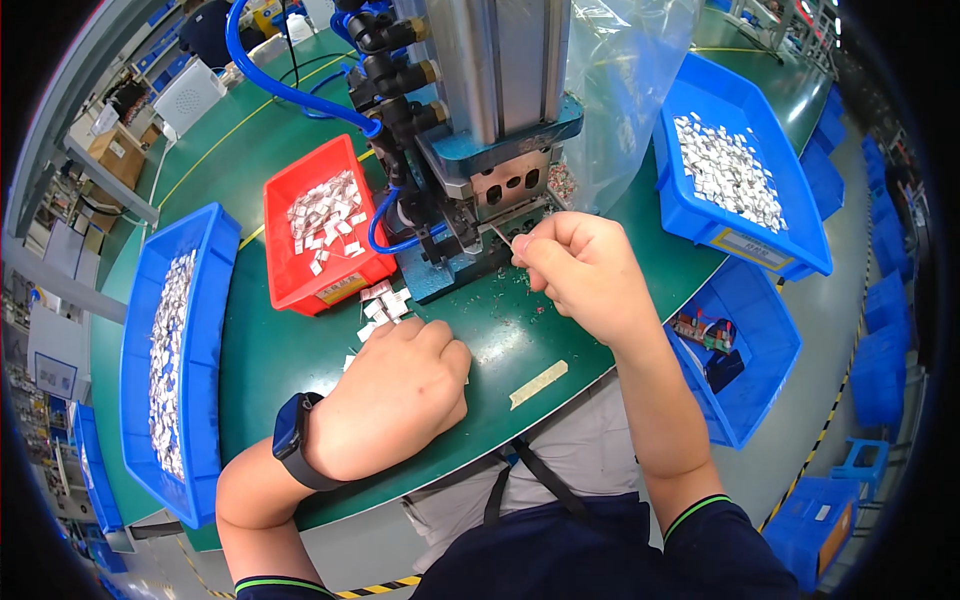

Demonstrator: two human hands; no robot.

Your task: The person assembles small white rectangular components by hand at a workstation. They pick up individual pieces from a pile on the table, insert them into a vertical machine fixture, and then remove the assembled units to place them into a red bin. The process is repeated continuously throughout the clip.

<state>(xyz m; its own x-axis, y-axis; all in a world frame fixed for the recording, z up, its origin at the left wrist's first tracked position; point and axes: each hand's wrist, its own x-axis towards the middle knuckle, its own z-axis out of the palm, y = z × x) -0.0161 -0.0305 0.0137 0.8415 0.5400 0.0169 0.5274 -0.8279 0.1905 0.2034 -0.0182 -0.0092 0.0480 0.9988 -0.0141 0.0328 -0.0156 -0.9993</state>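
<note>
My right hand (585,275) is closed in a pinch at the front of a pneumatic press (510,185). A thin, light-coloured strip (502,237) reaches from its fingertips into the press opening; its exact kind is too small to tell. Down on the green table, my left hand (395,400) is curled with the back of the hand up, and its fingertips are hidden beneath it. Just beyond its knuckles lies a loose pile of small white rectangular parts (385,308). A dark watch (297,440) is on my left wrist.
A red bin (375,270) of white parts stands left of the press. Blue bins of similar parts flank it, one at far left (205,370) and one at right (690,225). Another blue bin (765,345) sits below the table edge. Tape (538,385) and scraps lie on the table.
</note>
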